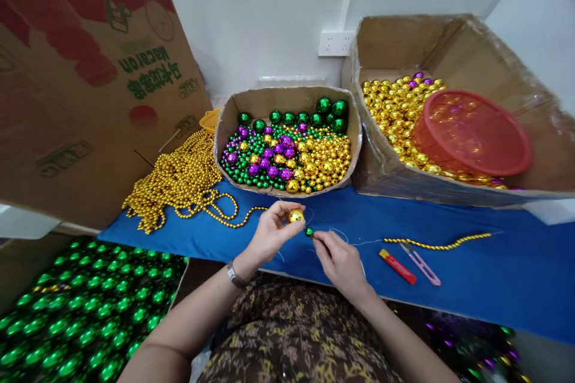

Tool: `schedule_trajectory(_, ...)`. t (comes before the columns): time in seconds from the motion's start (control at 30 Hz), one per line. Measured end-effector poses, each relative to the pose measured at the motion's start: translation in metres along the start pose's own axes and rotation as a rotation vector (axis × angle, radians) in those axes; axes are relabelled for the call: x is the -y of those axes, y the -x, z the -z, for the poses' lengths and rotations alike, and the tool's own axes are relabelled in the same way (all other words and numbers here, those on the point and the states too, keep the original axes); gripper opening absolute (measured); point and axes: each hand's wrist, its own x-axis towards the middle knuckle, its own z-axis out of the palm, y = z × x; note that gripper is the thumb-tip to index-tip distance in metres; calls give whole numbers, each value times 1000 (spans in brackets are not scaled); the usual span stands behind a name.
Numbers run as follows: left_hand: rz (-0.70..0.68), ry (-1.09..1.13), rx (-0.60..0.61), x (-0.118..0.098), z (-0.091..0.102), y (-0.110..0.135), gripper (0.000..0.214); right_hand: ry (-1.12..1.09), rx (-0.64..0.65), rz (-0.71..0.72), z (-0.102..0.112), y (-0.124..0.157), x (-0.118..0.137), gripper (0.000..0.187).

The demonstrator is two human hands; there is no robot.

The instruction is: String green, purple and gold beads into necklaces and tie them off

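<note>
Between the fingers of my left hand (275,228) is a shiny gold bead (296,216). My right hand (338,258) pinches a small green bead (309,231) just below and to the right of it. A thin clear thread (341,233) loops around my fingers and runs right to a short gold bead strand (442,244) on the blue cloth. A long gold bead chain (247,220) trails from the left toward my left hand. Thread snips with a pink handle (422,266) and a red and yellow utility-knife-shaped item (398,266) lie to the right.
Ahead stands a cut-down carton (224,131) of green, purple and gold beads. A bigger box (390,182) at right holds gold beads and a red plastic basket (476,131). Gold chains (179,173) pile up beside a tall carton (90,90); green beads (90,305) fill the lower left.
</note>
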Motion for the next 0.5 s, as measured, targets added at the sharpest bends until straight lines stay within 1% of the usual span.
schedule_trajectory(0.1,-7,-5,38,-5,2,1,37,-22,-20,-5,2,-2,1,20)
schedule_trajectory(0.2,-42,-17,29,-11,9,-2,36,-38,-33,-9,4,-2,0,18)
schedule_trajectory(0.27,-69,-47,-17,-16,16,-6,32,-47,-44,-12,4,-2,0,17)
schedule_trajectory(0.43,-113,-76,-208,-32,39,-18,28,-41,-56,-4,2,1,-4,16)
schedule_trajectory(0.5,-129,-54,-245,-37,45,-21,29,-38,-58,6,1,1,-3,16)
